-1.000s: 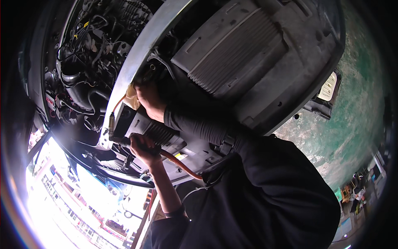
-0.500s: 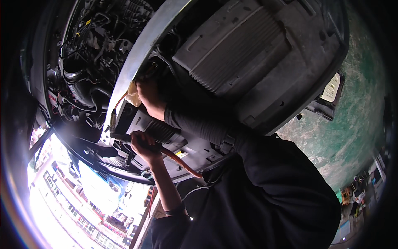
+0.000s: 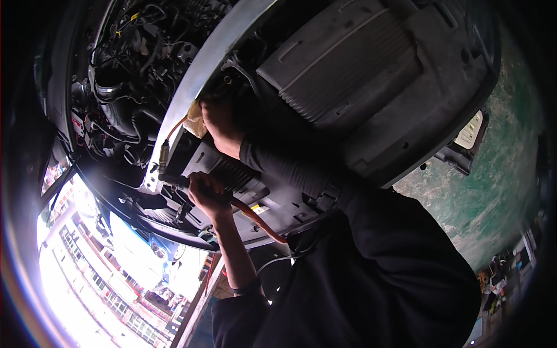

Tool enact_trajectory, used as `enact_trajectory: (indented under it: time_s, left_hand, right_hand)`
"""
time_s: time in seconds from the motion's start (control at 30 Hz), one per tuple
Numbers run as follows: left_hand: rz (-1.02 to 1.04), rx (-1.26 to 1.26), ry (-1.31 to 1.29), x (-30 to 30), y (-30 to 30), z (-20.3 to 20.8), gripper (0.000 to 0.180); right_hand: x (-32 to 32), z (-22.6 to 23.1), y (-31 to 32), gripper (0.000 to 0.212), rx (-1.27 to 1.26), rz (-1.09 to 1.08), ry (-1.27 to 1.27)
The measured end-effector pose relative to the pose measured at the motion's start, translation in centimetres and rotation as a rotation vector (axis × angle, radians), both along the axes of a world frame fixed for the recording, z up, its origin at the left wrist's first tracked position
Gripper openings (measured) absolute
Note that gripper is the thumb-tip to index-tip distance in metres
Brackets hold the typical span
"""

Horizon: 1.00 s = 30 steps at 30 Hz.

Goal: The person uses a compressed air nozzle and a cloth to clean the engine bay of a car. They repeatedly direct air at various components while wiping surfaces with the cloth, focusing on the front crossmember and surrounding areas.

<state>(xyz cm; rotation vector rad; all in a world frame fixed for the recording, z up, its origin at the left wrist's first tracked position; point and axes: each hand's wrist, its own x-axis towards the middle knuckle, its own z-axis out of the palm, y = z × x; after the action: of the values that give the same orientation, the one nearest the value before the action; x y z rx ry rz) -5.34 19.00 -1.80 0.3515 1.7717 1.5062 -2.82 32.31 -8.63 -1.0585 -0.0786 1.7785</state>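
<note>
The exposed engine bay (image 3: pixel 139 72) suggests a garage.

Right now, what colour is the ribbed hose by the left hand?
Orange; the hose shows best in the head view, beside the left hand.

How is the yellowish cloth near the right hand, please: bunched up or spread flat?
Bunched up: the yellowish cloth shows as a compact wad at the right hand.

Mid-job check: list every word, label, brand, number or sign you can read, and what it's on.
No text can be read.
Black tool in the left hand: no markings legible.
Yellow patch beside the orange hose: possibly a label, too small.
Red-and-white patch in the engine bay: possibly a label, too blurred.
</note>
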Motion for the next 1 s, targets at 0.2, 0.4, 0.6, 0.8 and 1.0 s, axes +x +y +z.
enact_trajectory:
  time_s: [0.2,0.4,0.6,0.8,1.0]
  left_hand:
    - [-0.083,0.040,-0.021,-0.8,-0.3,-0.1,0.030]
    - [-0.050,0.008,0.032,-0.1,0.1,-0.1,0.031]
    - [-0.033,-0.030,0.039,0.3,0.5,0.3,0.030]
    - [-0.010,-0.035,0.052,0.4,0.7,0.2,0.030]
    - [-0.018,-0.019,0.002,0.0,0.8,0.2,0.030]
  right_hand:
    - [-1.2,-1.9,-0.3,0.009,0.084,0.038,-0.095]
    - [-2.2,-3.2,-0.7,0.014,0.110,0.017,-0.171]
    - [-1.8,-2.2,-0.6,0.012,0.011,0.018,-0.048]
    - [-1.0,-1.9,-0.2,0.011,0.043,0.074,0.003]
    - [-0.4,-0.5,0.0,0.011,-0.046,-0.026,0.076]
